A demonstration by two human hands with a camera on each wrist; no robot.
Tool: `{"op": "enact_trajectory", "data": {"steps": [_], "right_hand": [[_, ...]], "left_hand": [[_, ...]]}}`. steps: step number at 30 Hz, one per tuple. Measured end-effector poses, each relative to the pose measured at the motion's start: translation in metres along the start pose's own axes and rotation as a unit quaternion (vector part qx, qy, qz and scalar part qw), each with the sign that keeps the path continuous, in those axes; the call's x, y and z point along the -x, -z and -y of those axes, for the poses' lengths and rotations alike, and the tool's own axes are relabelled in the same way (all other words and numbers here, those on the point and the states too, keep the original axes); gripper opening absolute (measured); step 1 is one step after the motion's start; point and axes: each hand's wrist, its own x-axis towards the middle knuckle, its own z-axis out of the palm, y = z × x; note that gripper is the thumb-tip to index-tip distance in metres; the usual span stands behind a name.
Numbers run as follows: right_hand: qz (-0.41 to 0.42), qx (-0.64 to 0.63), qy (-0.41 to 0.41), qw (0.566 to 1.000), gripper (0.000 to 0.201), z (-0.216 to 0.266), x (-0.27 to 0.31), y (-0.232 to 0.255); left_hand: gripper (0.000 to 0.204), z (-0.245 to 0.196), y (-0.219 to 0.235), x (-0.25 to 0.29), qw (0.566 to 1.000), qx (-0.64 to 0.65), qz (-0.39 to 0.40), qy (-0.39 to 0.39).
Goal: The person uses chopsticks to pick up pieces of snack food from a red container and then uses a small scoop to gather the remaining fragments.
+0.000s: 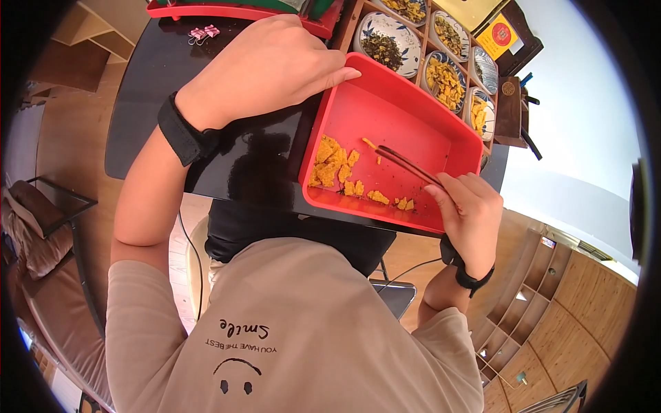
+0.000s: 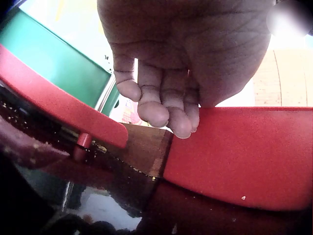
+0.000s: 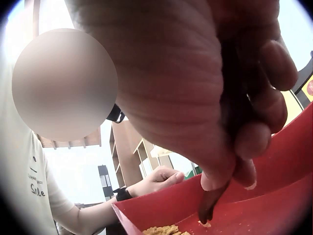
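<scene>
My right hand (image 1: 470, 206) holds a pair of dark brown chopsticks (image 1: 406, 164) low over the red tray (image 1: 413, 96). At their tips is a thin yellow strip of food (image 1: 370, 143). My left hand (image 1: 282, 65) grips the tray's far-left corner, thumb over the rim; in the left wrist view its bent fingers (image 2: 181, 125) lie against the outer wall. Inside the tray, yellow-orange food pieces (image 1: 330, 164) are heaped at the left, with smaller bits (image 1: 377, 197) trailing along the near side. In the right wrist view, the chopsticks (image 3: 211, 203) point down to the tray floor.
A wooden compartment box behind the tray holds several patterned bowls, one with dark green shreds (image 1: 382, 49), another with yellow pieces (image 1: 444, 82). A red-rimmed green container (image 1: 241, 9) and pink-and-white clips (image 1: 204, 33) lie at the far left of the black table (image 1: 148, 117).
</scene>
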Motion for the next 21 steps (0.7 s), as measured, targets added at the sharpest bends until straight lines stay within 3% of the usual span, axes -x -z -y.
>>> {"op": "enact_trajectory", "data": {"steps": [10,15,21], "right_hand": [[-0.071,-0.045,-0.078,0.993,0.019,-0.020,0.012,0.012],[-0.006,-0.019,-0.038,0.999,0.021,-0.011,0.005,0.005],[0.007,-0.023,-0.023,0.999,0.025,-0.010,0.000,0.004]], "left_hand": [[0.034,-0.001,0.003,-0.001,1.000,-0.001,0.012,0.003],[0.033,0.000,0.001,-0.001,1.000,0.005,0.013,0.002],[0.034,0.000,0.001,-0.001,1.000,0.000,0.004,0.000]]}}
